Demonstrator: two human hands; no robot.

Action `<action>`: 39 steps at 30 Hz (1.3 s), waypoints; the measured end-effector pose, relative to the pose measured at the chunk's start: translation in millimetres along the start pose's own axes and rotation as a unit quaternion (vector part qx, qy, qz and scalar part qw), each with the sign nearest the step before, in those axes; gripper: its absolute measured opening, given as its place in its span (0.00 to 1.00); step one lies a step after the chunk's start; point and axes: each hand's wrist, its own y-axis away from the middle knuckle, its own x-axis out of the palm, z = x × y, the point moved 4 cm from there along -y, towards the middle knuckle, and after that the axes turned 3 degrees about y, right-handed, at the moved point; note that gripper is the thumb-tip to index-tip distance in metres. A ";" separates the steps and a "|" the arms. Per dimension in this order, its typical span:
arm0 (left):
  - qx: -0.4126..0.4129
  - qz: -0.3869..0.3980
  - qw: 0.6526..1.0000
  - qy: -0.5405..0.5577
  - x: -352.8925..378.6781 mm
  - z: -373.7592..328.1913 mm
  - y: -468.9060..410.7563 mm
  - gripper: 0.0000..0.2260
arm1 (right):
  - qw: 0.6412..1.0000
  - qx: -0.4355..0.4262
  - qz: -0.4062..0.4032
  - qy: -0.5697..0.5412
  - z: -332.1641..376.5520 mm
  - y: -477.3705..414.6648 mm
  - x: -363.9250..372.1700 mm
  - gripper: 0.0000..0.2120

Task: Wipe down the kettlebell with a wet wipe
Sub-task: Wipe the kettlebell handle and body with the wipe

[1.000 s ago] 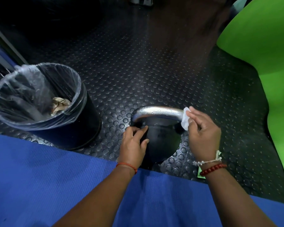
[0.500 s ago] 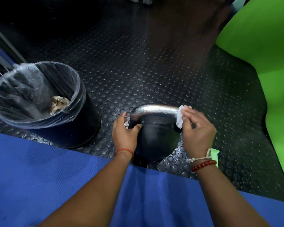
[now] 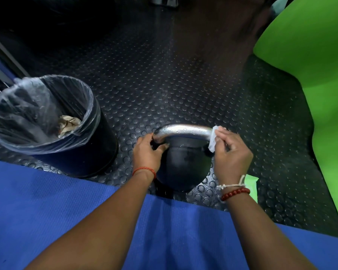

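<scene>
Lower centre, the black iron kettlebell (image 3: 183, 164) looks heavy and rigid; the left hand (image 3: 147, 154) grips its slick chrome handle (image 3: 183, 130) while the right hand (image 3: 231, 152) pinches the soft white wet wipe (image 3: 212, 139).

Colours noted: kettlebell (image 3: 183, 164) body matt black, handle (image 3: 183, 130) silver-grey with bright sheen. The wipe (image 3: 212, 142) is white. The floor (image 3: 164, 84) is black, with a regular pattern of raised round studs. Lower frame: mat (image 3: 47, 201) plain blue. Right edge: large shape (image 3: 310, 55) vivid green, unpatterned. At left, bin (image 3: 82, 156) black, liner (image 3: 6, 115) clear; crumpled paper (image 3: 69, 123) tan. Wrists: thread (image 3: 144, 169) orange-red; beads (image 3: 235, 193) dark red; string (image 3: 230, 185) white. The packet (image 3: 251, 184) is light green.
</scene>
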 end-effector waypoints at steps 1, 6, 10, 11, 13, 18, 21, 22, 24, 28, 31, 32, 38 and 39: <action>0.001 0.001 1.000 -0.003 -0.4 -0.1 -0.2 0.10 | 1.000 -0.024 0.004 0.006 4.5 3.8 0.6 0.10; 0.000 0.005 1.000 -0.013 -1.0 -2.6 0.2 0.10 | 0.998 0.063 0.012 -0.009 -6.6 -9.7 -1.2 0.11; 0.004 0.001 1.000 -0.024 -1.9 -2.7 0.2 0.10 | 0.999 -0.044 0.010 0.018 7.8 6.6 -3.8 0.09; 0.003 0.001 1.000 -0.023 -2.0 -3.6 0.5 0.10 | 0.999 -0.038 0.008 0.017 3.8 5.7 -4.8 0.09; 0.001 0.001 1.000 -0.020 -2.0 -4.8 0.8 0.11 | 0.999 0.033 -0.002 0.002 -6.2 -2.0 -4.4 0.10; 0.003 -0.001 1.000 -0.019 -0.8 -3.2 0.8 0.11 | 0.999 -0.037 -0.003 0.021 6.8 10.0 -0.9 0.09; 0.001 -0.002 1.000 -0.019 -0.6 -4.4 0.2 0.10 | 0.998 0.059 0.005 0.011 -5.2 -9.2 -1.1 0.11; 0.000 -0.003 1.000 -0.020 -0.4 -4.6 0.7 0.09 | 0.996 0.083 0.014 0.015 -6.0 -14.0 -0.1 0.12; 0.005 -0.005 1.000 -0.022 -0.6 -3.5 0.9 0.09 | 0.999 0.023 0.034 0.034 5.9 -11.1 1.8 0.11; 0.006 -0.005 1.000 -0.019 -1.0 -4.0 1.1 0.09 | 0.996 0.035 0.073 0.038 6.2 -16.1 -0.7 0.11; 0.007 -0.008 1.000 -0.022 -0.8 -3.8 1.4 0.10 | 0.984 0.086 0.126 0.087 0.6 -28.6 -0.6 0.11; 0.009 -0.008 1.000 -0.021 -0.7 -3.0 1.3 0.10 | 0.984 0.064 0.138 0.088 3.7 -26.9 -1.6 0.11; 0.010 -0.012 1.000 -0.026 0.7 -3.3 2.3 0.10 | 0.952 0.125 0.259 0.105 4.0 -50.2 -1.7 0.11; 0.012 -0.014 0.999 -0.028 0.8 -3.2 1.8 0.10 | 0.951 0.102 0.268 0.116 6.9 -52.0 -1.3 0.12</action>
